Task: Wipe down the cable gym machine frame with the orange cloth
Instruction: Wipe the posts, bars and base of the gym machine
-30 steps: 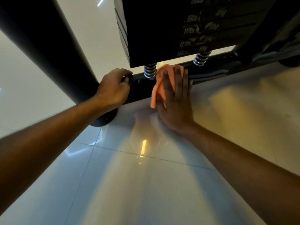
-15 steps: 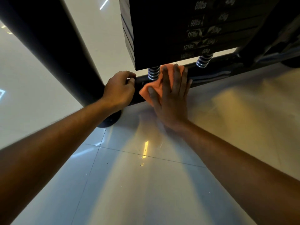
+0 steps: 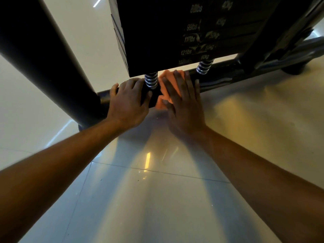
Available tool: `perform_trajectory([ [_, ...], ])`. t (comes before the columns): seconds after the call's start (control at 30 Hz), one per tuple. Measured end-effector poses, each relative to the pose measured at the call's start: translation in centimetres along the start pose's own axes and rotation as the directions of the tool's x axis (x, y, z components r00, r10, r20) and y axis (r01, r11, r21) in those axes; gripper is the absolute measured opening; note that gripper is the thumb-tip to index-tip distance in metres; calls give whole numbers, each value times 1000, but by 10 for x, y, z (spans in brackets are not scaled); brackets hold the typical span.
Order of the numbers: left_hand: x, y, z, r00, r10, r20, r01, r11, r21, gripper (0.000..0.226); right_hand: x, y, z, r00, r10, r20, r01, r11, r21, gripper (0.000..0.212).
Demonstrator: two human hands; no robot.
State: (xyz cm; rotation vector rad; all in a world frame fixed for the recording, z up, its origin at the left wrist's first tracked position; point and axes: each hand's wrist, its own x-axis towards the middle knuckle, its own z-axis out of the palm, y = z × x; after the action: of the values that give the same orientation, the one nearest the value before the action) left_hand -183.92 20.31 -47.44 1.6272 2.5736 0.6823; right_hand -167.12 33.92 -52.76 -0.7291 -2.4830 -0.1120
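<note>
The black base bar (image 3: 220, 74) of the cable machine frame runs low along the floor under the weight stack (image 3: 175, 32). The orange cloth (image 3: 166, 79) lies on the bar between the two springs. My right hand (image 3: 184, 104) presses it flat with straight fingers, covering most of it. To its left, my left hand (image 3: 128, 102) rests over the bar beside the left spring (image 3: 151, 80), fingers draped across the top.
A thick black upright post (image 3: 43, 58) stands at the left, meeting the bar's end. A second spring (image 3: 204, 66) sits right of the cloth. More dark frame tubes (image 3: 289, 50) cross at the right. Glossy pale floor tiles (image 3: 157, 199) fill the foreground.
My right hand has slid the cloth along and over the bar, flattening it. My left hand has opened from a curled grip and moved right, closer to the left spring.
</note>
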Motion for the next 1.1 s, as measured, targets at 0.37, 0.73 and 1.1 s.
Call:
perform_trajectory([
  [0.37, 5, 4, 0, 1000, -21, -2, 20, 999, -35, 50, 7, -15, 3, 999, -35, -9, 36, 997, 69, 63],
  [0.73, -1, 9, 12, 995, -27, -98, 29, 999, 22, 52, 5, -16, 4, 1000, 18, 17, -19, 997, 79, 60],
  [1.1, -3, 3, 13, 994, 8, -108, -3, 999, 44, 60, 11, -7, -7, 1000, 19, 23, -22, 994, 106, 57],
])
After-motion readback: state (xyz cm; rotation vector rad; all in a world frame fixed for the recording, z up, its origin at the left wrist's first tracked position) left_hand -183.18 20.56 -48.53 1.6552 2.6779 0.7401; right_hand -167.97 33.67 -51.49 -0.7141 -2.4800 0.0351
